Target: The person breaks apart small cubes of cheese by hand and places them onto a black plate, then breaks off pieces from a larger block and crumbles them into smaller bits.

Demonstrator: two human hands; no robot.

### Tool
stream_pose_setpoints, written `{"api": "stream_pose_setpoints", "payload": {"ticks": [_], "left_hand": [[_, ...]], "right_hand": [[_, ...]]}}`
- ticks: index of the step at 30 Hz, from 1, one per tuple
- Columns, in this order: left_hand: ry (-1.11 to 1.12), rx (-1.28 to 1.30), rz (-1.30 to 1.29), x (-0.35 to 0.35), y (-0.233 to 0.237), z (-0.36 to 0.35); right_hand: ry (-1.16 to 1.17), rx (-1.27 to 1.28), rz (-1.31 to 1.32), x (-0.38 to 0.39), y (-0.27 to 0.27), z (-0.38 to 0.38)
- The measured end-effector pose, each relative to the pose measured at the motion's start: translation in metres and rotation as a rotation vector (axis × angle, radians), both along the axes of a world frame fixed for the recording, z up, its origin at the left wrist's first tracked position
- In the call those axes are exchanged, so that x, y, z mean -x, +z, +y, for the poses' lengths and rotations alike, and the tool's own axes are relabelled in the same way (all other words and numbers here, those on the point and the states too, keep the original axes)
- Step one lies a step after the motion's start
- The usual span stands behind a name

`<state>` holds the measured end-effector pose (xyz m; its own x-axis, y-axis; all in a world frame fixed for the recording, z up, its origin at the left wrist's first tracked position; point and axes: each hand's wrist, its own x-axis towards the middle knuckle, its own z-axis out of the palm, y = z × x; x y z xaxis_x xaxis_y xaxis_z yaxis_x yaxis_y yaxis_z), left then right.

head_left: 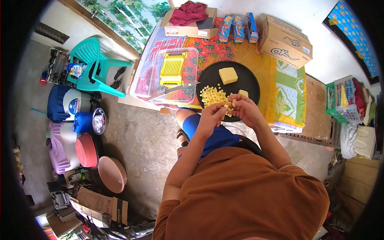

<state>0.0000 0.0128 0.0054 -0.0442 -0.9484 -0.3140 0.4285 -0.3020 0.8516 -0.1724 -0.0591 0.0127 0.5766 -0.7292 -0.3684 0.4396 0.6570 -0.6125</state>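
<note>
Both my hands are raised over the near edge of a round black tray (251, 76). My left hand (216, 117) is closed, pinching a small pale yellow cheese piece (226, 106). Close beside it, my right hand (245, 111) also pinches a small cheese piece (234, 102). A heap of diced cheese (214, 96) lies on the tray's near left side. Farther back on the tray sits a large cheese block (228, 75), and a smaller cheese slab (243, 93) lies just beyond my right hand.
Left of the tray, a clear plastic container (192, 60) holds a yellow slicer (173, 69). A knife (168, 93) rests across its near side. Cardboard boxes (286, 42) and blue packets (239, 33) stand at the back of the table. A green chair (94, 66) stands left.
</note>
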Motion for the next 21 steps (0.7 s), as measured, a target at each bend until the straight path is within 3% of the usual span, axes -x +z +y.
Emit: {"api": "stream_pose_setpoints", "payload": {"ticks": [11,18,21], "left_hand": [[0.134,0.110,-0.320,0.006,-0.009,-0.001],[0.105,0.050,-0.210,0.005,0.009,0.001],[0.104,-0.010,-0.165,0.005,0.017,0.000]], "right_hand": [[0.158,0.082,0.138,-0.005,-0.006,0.003],[0.091,0.170,0.196,-0.002,-0.005,0.002],[0.089,0.391,0.310,-0.004,0.000,0.004]]}}
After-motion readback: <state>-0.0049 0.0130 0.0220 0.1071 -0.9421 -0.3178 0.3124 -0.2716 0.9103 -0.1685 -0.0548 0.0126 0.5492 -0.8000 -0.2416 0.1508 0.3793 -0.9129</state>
